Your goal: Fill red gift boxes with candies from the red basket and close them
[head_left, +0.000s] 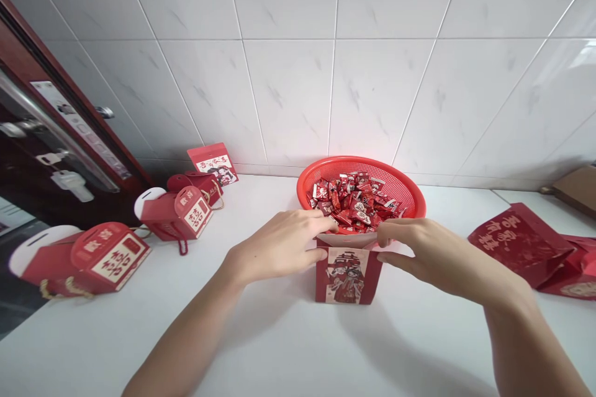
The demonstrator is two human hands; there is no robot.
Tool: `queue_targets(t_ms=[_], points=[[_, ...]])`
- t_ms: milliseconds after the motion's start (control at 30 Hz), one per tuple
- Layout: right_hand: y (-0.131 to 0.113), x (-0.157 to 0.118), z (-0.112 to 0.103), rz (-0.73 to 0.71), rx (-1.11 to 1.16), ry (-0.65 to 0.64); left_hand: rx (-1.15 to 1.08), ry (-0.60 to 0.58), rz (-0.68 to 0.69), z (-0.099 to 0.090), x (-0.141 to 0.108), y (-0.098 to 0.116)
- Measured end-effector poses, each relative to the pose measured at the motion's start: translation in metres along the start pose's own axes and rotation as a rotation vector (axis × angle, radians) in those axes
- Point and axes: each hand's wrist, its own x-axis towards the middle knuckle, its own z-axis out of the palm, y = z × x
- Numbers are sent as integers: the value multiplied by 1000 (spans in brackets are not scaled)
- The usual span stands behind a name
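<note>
Red favor box [347, 279], printed with costumed figures, stands upright on the white table [279, 347]. The left hand [284, 242] pinches its upper edge at 10 o'clock, thumb in front and the other fingers curled over the rim; the right hand [428, 254] grips the upper edge at 2 o'clock in the same way. A pale strip shows along the box's top.

Measured from the box, a red plastic basket [358, 162] of wrapped candies [358, 201] sits just behind, at 12 o'clock; whether the two touch, I cannot tell. One rope-handled gift box [95, 260] lies at 9 o'clock, and a second similar box [174, 216] at 10. A dark red bag-like box [519, 242] lies toward 3 o'clock.
</note>
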Motion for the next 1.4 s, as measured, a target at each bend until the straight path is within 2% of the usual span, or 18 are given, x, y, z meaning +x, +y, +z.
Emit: queue_targets(t_ms=[233, 800, 1067, 1400], points=[[-4, 3, 0, 17, -26, 34, 29, 16, 33, 5, 6, -1], [-12, 3, -3, 77, -46, -7, 23, 11, 39, 4, 4, 0], [-9, 4, -4, 53, -37, -7, 25, 9, 16, 4, 12, -3], [-2, 5, -7, 102, -12, -18, -46, 28, 29, 4, 17, -9]])
